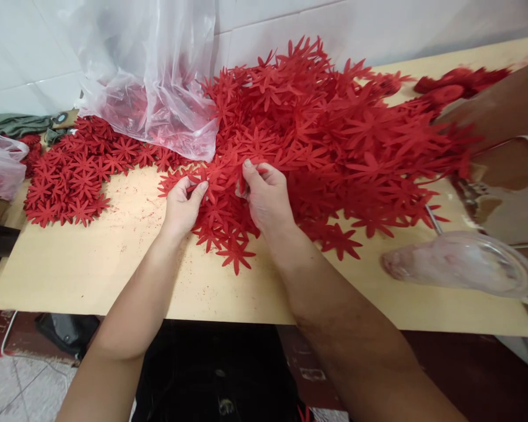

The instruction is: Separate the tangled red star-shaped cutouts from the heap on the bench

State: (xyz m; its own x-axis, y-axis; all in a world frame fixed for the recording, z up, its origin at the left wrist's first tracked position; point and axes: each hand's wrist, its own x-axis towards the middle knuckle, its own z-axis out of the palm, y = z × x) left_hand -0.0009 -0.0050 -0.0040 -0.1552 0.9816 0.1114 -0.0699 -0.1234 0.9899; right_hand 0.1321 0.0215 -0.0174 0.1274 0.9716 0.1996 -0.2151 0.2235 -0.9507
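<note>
A big heap of red flower-shaped cutouts [303,135] with narrow pointed petals spreads over the table in front of me. At the heap's near left side, my left hand [186,202] pinches a petal of one red cutout between thumb and fingers. A little to the right, my right hand [266,190] is closed, its thumb against the curled fingers, with a bit of red cutout showing at the fingertips. One loose red cutout [236,255] hangs out of the heap toward me, between my two wrists.
More stacked red cutouts [70,176] lie at the left. Behind them a clear plastic bag [154,111] leans at the white wall. A plastic cup with a straw [462,264] stands at the right, near a cardboard box [510,158]. Red crumbs dot the wooden table [132,252].
</note>
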